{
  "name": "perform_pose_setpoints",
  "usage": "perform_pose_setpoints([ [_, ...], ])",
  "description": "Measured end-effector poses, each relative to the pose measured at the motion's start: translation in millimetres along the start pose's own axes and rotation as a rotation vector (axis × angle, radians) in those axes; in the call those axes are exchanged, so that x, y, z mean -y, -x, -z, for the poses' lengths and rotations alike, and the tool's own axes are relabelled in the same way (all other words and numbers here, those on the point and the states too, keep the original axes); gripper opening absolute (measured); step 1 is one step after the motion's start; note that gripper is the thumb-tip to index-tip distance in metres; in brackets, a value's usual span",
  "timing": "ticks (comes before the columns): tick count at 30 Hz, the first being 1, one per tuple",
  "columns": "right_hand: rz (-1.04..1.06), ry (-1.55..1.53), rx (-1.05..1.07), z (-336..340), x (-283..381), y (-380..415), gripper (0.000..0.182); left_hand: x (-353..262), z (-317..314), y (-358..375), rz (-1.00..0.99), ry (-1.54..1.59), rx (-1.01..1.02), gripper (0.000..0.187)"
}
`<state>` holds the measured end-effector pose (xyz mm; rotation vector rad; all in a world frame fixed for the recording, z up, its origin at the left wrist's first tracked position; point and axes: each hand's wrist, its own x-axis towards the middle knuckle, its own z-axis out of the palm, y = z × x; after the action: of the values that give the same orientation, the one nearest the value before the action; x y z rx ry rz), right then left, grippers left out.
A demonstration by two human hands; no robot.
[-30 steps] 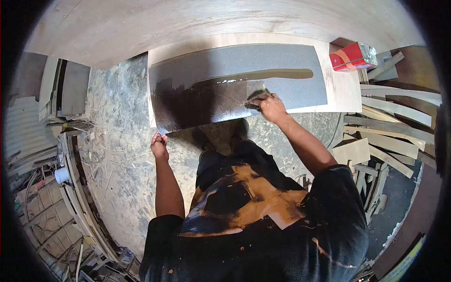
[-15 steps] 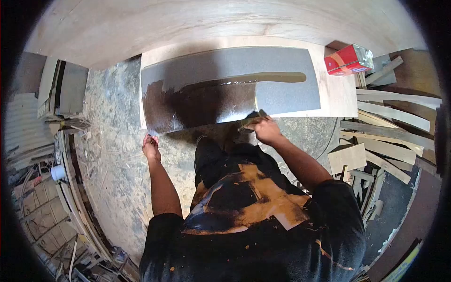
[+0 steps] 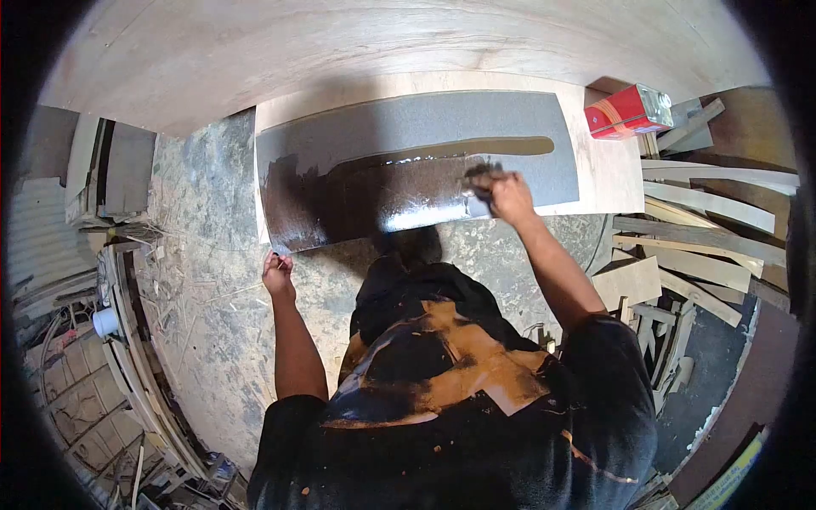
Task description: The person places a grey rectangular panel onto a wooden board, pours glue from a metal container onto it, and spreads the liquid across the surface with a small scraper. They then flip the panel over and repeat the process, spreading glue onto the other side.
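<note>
A grey sheet (image 3: 518,115) lies on a pale wooden board (image 3: 612,183). Its left and middle part is coated in a wet, dark brown liquid (image 3: 365,195), and a thick olive-brown strip (image 3: 523,145) runs along it to the right. My right hand (image 3: 511,197) is closed round a dark spreading tool (image 3: 480,180), whose exact shape is unclear, over the sheet right of the coated part. Near the sheet's lower left corner, my left hand (image 3: 278,274) has its fingers pressed together on something small I cannot make out.
A red can (image 3: 616,115) rests at the board's right end. Wood strips and offcuts (image 3: 705,255) are piled at the right. More planks (image 3: 136,357) and a white cup-like object (image 3: 105,322) are at the left. A large pale panel (image 3: 408,42) spans the top.
My right hand has moved up and to the right with the tool, from the sheet's lower edge onto the sheet. My left hand has shifted slightly down.
</note>
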<state>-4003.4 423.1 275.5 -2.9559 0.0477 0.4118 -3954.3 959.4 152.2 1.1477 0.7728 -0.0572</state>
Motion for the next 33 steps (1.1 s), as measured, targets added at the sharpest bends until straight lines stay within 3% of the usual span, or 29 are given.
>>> perform_pose_setpoints([
  [2,0.022,-0.072,-0.297,-16,-21,-31,0.039,-1,-2,3,0.036,-0.006,0.036,0.029],
  [7,-0.046,-0.029,-0.262,-36,-2,-20,0.040,-13,-20,20,0.044,-0.099,-0.042,0.027],
  [12,-0.016,-0.134,-0.154,-62,22,64,0.042,-10,-20,17,0.038,-0.160,-0.072,0.028],
  [13,-0.032,-0.100,-0.066,-48,27,77,0.044,-8,-18,17,0.029,-0.157,-0.058,0.028],
  [14,-0.065,0.021,0.169,-54,19,86,0.047,-8,-17,17,0.014,-0.150,-0.042,0.028],
  [16,-0.074,-0.072,0.171,-28,13,88,0.050,-6,-15,15,0.042,-0.148,-0.062,0.030],
  [18,-0.046,-0.282,-0.181,-10,-4,62,0.050,-10,-17,22,0.046,-0.177,-0.049,0.034],
  [20,-0.078,-0.260,-0.308,10,-13,29,0.043,-9,-14,26,0.050,-0.185,-0.035,0.039],
  [26,-0.113,-0.099,-0.254,-30,-56,2,0.039,7,-11,39,0.079,-0.313,-0.178,0.045],
  [29,0.090,-0.046,-0.108,-29,-67,37,0.039,33,-10,62,0.082,-0.288,-0.166,0.046],
  [33,0.081,-0.065,-0.250,-5,-85,16,0.037,89,-44,111,0.144,-0.334,-0.182,0.042],
])
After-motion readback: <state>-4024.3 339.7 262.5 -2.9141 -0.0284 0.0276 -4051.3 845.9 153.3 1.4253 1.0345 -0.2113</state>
